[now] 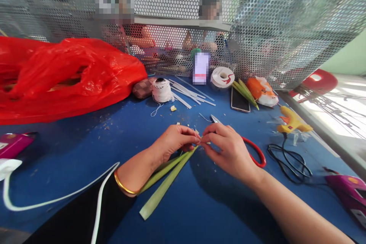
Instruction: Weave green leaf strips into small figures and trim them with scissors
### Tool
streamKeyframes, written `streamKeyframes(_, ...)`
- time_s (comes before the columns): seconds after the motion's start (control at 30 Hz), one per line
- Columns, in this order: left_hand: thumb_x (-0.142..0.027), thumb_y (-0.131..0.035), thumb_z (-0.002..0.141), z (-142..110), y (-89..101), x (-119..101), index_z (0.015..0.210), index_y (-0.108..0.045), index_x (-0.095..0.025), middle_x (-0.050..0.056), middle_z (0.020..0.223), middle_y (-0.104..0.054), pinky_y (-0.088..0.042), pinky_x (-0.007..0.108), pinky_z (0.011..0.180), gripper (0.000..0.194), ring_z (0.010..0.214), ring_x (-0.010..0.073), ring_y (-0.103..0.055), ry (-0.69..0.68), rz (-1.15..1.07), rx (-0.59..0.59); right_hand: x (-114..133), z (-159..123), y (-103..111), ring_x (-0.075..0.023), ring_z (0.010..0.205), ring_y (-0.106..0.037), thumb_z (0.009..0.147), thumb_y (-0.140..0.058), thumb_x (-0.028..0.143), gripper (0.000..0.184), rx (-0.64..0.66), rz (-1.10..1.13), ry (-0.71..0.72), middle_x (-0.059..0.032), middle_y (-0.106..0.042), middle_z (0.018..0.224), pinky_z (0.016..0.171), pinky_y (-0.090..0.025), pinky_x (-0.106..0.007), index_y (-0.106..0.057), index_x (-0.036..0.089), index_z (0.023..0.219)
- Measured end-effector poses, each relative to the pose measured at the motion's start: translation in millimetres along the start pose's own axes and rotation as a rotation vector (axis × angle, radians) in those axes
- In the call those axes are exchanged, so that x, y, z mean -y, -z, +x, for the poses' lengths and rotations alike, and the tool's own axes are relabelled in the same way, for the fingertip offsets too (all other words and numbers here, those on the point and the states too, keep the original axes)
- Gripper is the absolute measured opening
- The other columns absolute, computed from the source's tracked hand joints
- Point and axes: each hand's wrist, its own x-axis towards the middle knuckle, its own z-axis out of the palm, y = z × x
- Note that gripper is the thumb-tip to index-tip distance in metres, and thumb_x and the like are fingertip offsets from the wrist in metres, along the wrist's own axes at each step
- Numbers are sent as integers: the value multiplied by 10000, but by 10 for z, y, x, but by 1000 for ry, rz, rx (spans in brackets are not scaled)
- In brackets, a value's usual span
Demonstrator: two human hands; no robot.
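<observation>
Long green leaf strips (168,185) run up from the table to a narrow tip at the middle. My left hand (177,139) pinches them near that tip with thumb and fingers. Fingertips of my right hand (227,148) are closed on the same tip, touching the left fingertips. A fine thread seems to show by the left fingers, too thin to follow. Under my right hand lie scissors with red handles (259,156), their blades pointing away and partly covered. Small pale scraps (173,108) are scattered just beyond my hands.
A red plastic bag (71,80) fills the far left. Behind stand a thread spool (161,90), white strips (185,93), a ribbon roll (222,77) and a phone (240,100). Right lies a yellow glue gun (293,120) with a black cord. A white cable (57,201) crosses my left forearm.
</observation>
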Motion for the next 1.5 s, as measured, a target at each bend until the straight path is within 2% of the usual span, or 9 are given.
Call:
streamKeyframes(0.27,-221,-758,625,16,18,11,730,-695,-152,-17,598,-631,-368,225,531,140,539,86,-550,-41,9,20,-39,-8,-1,-152,776,-617,817,-548,121,137,122,415,-187,-25,-622,908,683,-505,-311,-628,220,768)
streamKeyframes(0.43,-220,-769,623,6,13,0,709,-673,-157,-18,610,-639,-377,229,554,144,561,91,-554,-89,71,25,-82,-23,-85,-119,550,-636,919,-425,206,119,72,630,-489,-23,-681,900,552,-506,-288,-533,222,968)
streamKeyframes(0.53,-206,-758,629,3,-2,-9,691,-675,-152,-17,620,-644,-399,231,592,117,592,95,-558,-134,123,13,-75,-27,-109,-111,558,-646,915,-403,163,142,104,612,-469,-28,-691,962,581,-512,-276,-495,227,1001)
streamKeyframes(0.7,-158,-702,651,27,-11,5,693,-683,-158,-18,637,-658,-436,239,627,47,617,112,-586,-259,249,3,-22,-15,-75,-149,700,-658,891,-451,127,165,188,353,-397,-15,-699,902,625,-467,-264,-530,231,992)
streamKeyframes(0.87,-106,-603,714,10,-9,15,736,-704,-190,-25,685,-697,-424,230,613,133,645,120,-616,-443,572,-65,-38,-9,-87,-174,759,-652,868,-491,122,188,228,269,-412,-18,-710,912,654,-454,-279,-548,237,1005)
streamKeyframes(1.0,-53,-560,719,-19,-14,34,756,-709,-208,-32,713,-705,-396,232,623,219,680,122,-621,-639,860,-124,-94,-36,-168,-137,631,-633,860,-493,139,149,211,409,-483,-7,-702,865,576,-470,-249,-547,238,958)
streamKeyframes(1.17,-38,-583,729,-12,-30,73,760,-699,-193,-24,726,-702,-401,218,639,195,686,114,-619,-810,902,-159,-119,-40,-249,-112,543,-619,800,-574,178,151,135,698,-645,3,-694,864,487,-501,-229,-542,231,938)
streamKeyframes(1.33,-23,-605,726,-9,-47,89,790,-707,-197,-28,735,-704,-413,203,641,212,679,103,-623,-863,867,-175,-115,-7,-253,-78,436,-587,754,-595,161,158,132,843,-721,15,-691,815,434,-455,-205,-561,204,903)
streamKeyframes(1.5,-52,-608,743,-3,-52,92,778,-708,-207,-36,716,-702,-414,200,618,188,646,96,-617,-834,826,-198,-124,-2,-266,-92,489,-638,756,-603,162,160,87,865,-738,34,-649,762,484,-477,-205,-554,197,904)
